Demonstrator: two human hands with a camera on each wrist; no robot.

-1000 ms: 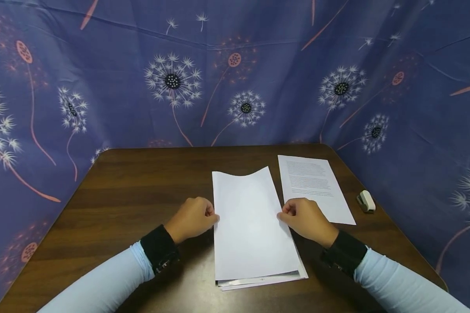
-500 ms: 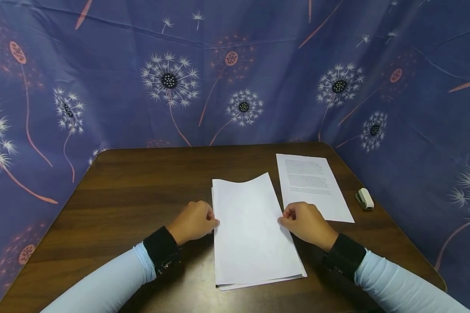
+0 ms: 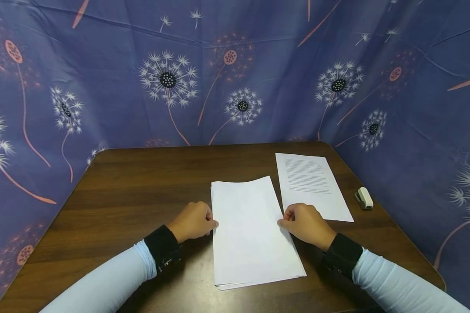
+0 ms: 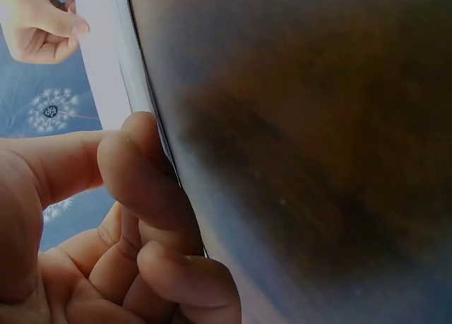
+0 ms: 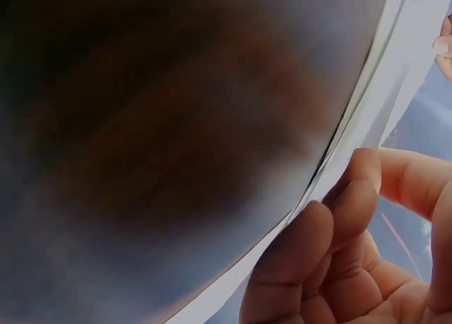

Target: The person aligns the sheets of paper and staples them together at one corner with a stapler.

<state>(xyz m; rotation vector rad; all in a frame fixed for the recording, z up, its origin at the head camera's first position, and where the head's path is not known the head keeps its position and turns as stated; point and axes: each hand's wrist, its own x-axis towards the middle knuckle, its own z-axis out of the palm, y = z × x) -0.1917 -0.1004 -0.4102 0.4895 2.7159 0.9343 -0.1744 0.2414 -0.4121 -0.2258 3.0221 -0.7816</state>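
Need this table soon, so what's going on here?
A person holds a stack of white paper by its long sides: the left grip pinches the left edge, the right grip the right edge. The sheets are nearly lined up, lower ones peeking out at the near edge. Whether the stack touches the table is unclear. A printed page lies to the right, and farther right sits a white-and-dark device, perhaps a stapler.

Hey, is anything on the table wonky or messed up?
A little: the paper stack between the left hand and right hand isn't lined up. A lower sheet peeks out at the near edge, and the top sheet's far edge curves. I see nothing spilled or torn.
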